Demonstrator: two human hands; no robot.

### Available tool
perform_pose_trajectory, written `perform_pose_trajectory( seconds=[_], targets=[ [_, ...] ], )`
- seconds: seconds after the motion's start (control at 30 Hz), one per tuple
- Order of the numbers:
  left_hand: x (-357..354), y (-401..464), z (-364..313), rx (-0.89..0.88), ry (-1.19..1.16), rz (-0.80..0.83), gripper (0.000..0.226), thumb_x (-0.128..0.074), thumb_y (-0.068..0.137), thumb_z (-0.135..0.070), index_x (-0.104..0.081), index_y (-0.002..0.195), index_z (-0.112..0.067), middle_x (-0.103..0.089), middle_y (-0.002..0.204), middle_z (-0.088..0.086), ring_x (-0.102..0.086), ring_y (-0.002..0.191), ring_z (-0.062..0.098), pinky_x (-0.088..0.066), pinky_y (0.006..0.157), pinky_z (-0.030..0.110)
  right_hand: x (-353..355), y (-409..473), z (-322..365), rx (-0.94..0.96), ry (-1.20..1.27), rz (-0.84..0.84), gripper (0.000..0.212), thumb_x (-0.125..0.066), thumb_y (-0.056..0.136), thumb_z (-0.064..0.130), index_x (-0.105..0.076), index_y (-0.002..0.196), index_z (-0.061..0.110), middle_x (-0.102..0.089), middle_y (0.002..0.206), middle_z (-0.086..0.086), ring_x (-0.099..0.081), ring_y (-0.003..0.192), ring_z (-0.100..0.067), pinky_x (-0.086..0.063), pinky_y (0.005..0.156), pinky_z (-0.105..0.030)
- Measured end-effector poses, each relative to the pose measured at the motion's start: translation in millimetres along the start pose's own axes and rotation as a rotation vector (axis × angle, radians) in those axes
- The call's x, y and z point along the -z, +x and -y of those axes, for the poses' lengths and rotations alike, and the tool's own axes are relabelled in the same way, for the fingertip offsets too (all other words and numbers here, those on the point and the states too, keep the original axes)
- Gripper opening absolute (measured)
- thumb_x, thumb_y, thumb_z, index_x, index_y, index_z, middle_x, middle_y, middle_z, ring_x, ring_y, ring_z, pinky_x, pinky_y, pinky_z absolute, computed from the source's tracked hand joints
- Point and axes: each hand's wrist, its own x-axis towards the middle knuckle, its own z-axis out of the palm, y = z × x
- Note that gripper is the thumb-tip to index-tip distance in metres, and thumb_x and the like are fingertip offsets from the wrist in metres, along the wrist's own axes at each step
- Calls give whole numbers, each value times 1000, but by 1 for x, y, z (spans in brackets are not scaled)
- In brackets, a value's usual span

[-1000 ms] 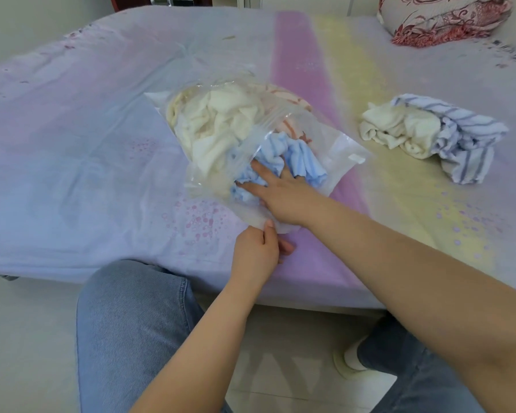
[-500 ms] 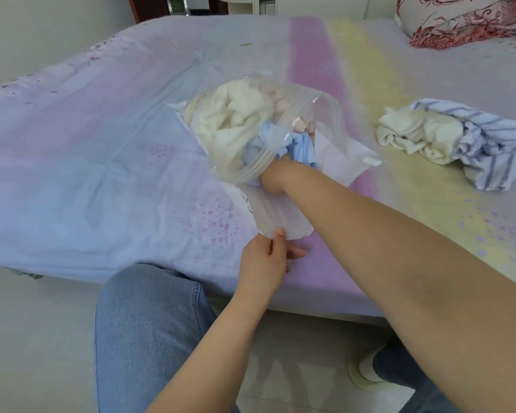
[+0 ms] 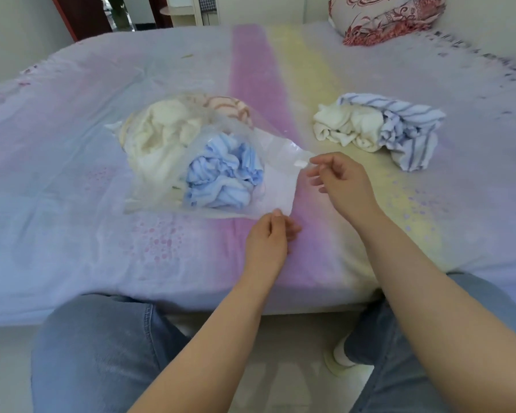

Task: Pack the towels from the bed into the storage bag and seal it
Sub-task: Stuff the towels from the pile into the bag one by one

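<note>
On the bed (image 3: 72,174), your left hand (image 3: 270,239) pinches the bag (image 3: 276,186) mouth to keep it open; right hand (image 3: 344,183), fingers loosely curled and empty (just beside the mouth), leaves two towels (image 3: 379,126) unpacked.

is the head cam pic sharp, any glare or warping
Head view: soft, even daylight with no hard shadows; faint glare on the clear bag near its mouth; the right hand looks slightly motion-blurred; the wide-angle lens bows the bed edge and stretches the forearms at the bottom.

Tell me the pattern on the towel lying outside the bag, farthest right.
White with blue stripes: the striped towel beside a cream towel, clearest in the head view.
</note>
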Motion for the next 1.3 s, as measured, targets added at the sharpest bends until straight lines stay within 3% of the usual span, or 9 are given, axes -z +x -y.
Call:
perform_pose_trajectory(
  seconds=[0.27,0.43,0.67,0.83,0.93,1.03,1.13,1.2,1.3],
  targets=[
    [-65,31,-38,-207,359,221,20,-49,97,-28,-53,116,-28,-65,105,-10,-61,98,10,-43,83,24,122,108,-55,-110,-299,-577,53,-64,85,20,-49,135,16,-35,148,-14,-40,133,-29,-36,100,-21],
    [-88,62,-63,-234,347,214,29,-51,97,-24,-47,125,-25,-58,130,-4,-55,119,11,-41,93,25,143,149,-87,-370,-395,-145,110,-76,79,35,4,152,21,6,160,-18,-12,147,-32,-20,116,-42],
    [-91,73,-32,-156,323,202,43,-56,94,-19,-41,134,-23,-51,137,-3,-50,128,14,-39,101,25,129,117,-112,-201,-743,-34,21,-47,95,19,-61,97,3,-58,114,-31,-57,96,-38,-46,84,-41],
    [-89,66,-34,-306,428,329,97,-78,75,-15,-19,151,-24,-25,154,2,-29,143,21,-31,115,38,116,42,-12,-232,-333,489,23,-59,93,23,-60,73,11,-59,51,11,-52,47,-1,-40,47,-11],
    [-83,58,-43,-285,416,420,99,-80,74,-19,-19,152,-20,-30,154,6,-30,141,22,-32,115,39,103,4,24,-145,-51,700,26,-60,92,18,-66,75,-1,-63,58,6,-57,58,-1,-44,59,-10],
    [-61,47,-45,-240,296,415,48,-73,75,-25,-54,118,-35,-62,113,-19,-58,110,4,-46,88,11,89,-1,20,-76,72,309,19,-65,89,22,-67,70,19,-67,62,10,-61,61,2,-46,60,-12],
    [-38,35,-38,-261,321,394,50,-67,68,-39,-53,117,-40,-61,114,-21,-58,107,1,-47,92,23,73,7,-6,48,-276,64,27,-67,80,44,-60,98,25,-61,102,2,-55,96,-5,-42,82,-22],
    [-27,27,-32,-283,444,380,63,-62,69,-42,-45,127,-27,-60,120,-8,-59,110,14,-49,96,39,65,-2,-13,6,-335,218,60,-63,82,51,-44,133,26,-42,141,-4,-38,130,-11,-33,103,-22],
    [-15,14,-27,-342,486,266,54,-57,76,-46,-44,122,-21,-62,115,-1,-61,105,20,-51,91,43,47,-22,-7,-217,-184,658,65,-49,84,61,-37,140,30,-49,138,14,-47,124,5,-37,94,-6]
  ],
)
